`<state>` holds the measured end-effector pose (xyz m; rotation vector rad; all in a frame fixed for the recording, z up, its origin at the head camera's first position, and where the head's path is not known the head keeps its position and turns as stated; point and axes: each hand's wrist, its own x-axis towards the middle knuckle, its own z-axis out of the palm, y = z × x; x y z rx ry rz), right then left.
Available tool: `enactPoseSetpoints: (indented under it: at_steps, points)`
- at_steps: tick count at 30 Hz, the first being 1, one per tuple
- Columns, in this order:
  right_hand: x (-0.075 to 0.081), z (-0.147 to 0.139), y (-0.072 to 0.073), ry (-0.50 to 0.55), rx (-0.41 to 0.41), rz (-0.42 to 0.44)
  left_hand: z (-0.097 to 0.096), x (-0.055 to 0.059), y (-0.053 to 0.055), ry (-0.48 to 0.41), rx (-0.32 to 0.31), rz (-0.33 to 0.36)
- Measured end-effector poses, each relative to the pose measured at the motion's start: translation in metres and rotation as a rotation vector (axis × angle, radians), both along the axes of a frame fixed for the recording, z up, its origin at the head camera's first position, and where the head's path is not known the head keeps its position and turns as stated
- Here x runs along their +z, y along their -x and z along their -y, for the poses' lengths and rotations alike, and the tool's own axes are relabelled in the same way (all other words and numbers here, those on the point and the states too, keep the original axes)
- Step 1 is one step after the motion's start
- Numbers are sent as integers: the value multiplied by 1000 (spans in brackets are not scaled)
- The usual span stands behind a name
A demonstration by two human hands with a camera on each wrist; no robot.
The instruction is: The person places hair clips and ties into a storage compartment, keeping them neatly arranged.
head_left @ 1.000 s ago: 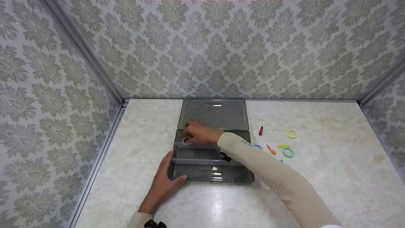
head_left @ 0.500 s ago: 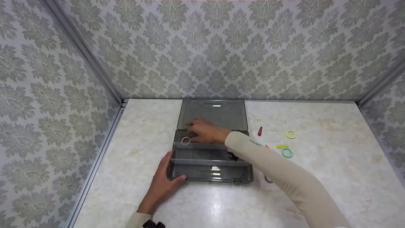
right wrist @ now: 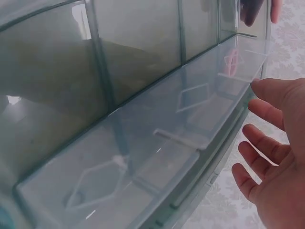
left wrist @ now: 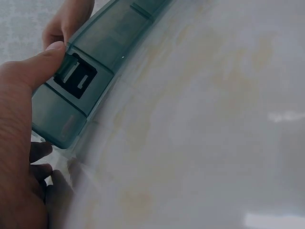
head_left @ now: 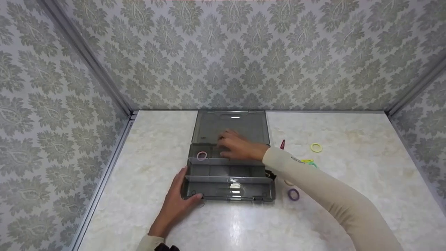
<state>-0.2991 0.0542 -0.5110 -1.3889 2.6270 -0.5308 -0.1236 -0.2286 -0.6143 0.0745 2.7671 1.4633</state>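
Observation:
A transparent grey divided plastic box [head_left: 228, 179] lies on the table with its lid [head_left: 231, 122] laid back. At its front left corner my left hand [head_left: 176, 198] grips the box, thumb on the front wall and fingers along the side. The left wrist view shows that thumb beside a latch [left wrist: 76, 76]. A pink hair tie [head_left: 201, 156] leans in the left end of the back compartment. Over that compartment is my right hand [head_left: 237, 145], holding nothing; its fingers [right wrist: 262, 143] are loosely bent in the right wrist view.
Right of the box lie a purple hair tie [head_left: 293, 194], a red hair clip [head_left: 282, 144], a yellow hair tie [head_left: 316, 147], a yellow clip [head_left: 307, 160] and a partly covered green hair tie [head_left: 313, 164]. My right sleeve [head_left: 324, 184] hides part of the table.
My right hand has let go of the pink hair tie, which stays in the back compartment, and has moved right. The left hand still grips the box corner.

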Motion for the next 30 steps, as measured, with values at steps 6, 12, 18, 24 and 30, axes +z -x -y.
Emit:
enactPoseSetpoints:
  at_steps: [6, 12, 18, 24, 30]
  points:
    - [-5, -19, -1, 68, 2, -52, 0, 0, 1, -3, -5, -9]
    - [-10, -36, -4, 106, 7, -66, 0, 0, 1, 5, -4, -17]
    - [-16, -54, -7, 121, -19, -41, 0, 0, 1, 13, -3, -5]
    - [-17, -73, -12, 152, -25, -34, 0, -1, 1, 18, -6, -17]
    - [-15, -91, -17, 156, -62, -8, -1, -1, 2, 14, -14, -56]
